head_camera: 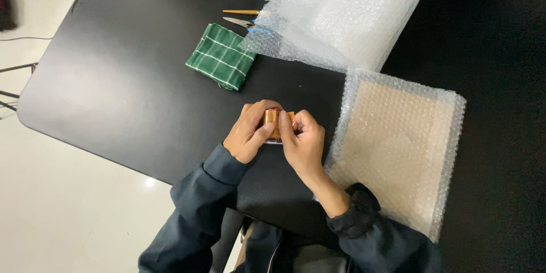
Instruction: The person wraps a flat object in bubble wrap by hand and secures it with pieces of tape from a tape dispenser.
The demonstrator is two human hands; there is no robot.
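At table's near edge, left hand (248, 132) and right hand (302, 141) both clasping small copper-coloured roll (273, 123); bubble-wrapped flat parcel (398, 148) just right; likely mid-handling; next calls for steady two-handed grip

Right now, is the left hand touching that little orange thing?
Touching. The head view shows the left hand with its thumb pressed across the front of the small orange object, while the right hand grips it from the other side.
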